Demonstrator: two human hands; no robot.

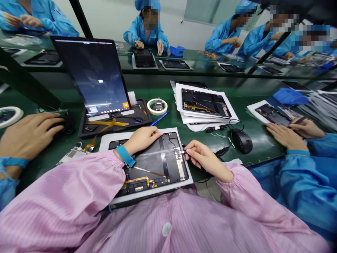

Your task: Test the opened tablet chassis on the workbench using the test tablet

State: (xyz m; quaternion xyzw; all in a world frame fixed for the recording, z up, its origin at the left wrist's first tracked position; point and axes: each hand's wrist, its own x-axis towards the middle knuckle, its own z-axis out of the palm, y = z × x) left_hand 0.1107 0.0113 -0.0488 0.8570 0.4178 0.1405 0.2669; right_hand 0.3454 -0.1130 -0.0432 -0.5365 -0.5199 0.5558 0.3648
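An opened tablet housing [155, 158], dark inside with an orange flex cable along its near edge, lies on a white sheet in front of me. My left hand [143, 138], with a blue wrist strap, reaches across it. Its fingers are closed together at the housing's far edge, and their undersides are hidden. At the right edge, my right hand [201, 156] pinches a cable plug [184, 152], which meets the housing by a small circuit board [178, 153]. Whether the plug is fully seated cannot be made out.
Behind stand a lit tablet screen [97, 77] and a black tray [143, 109], near a tape roll [157, 106] and blue pen [159, 118]. Stacked housings [205, 102] and a mouse [241, 140] lie right. Co-workers' hands [28, 133] [289, 135] flank me.
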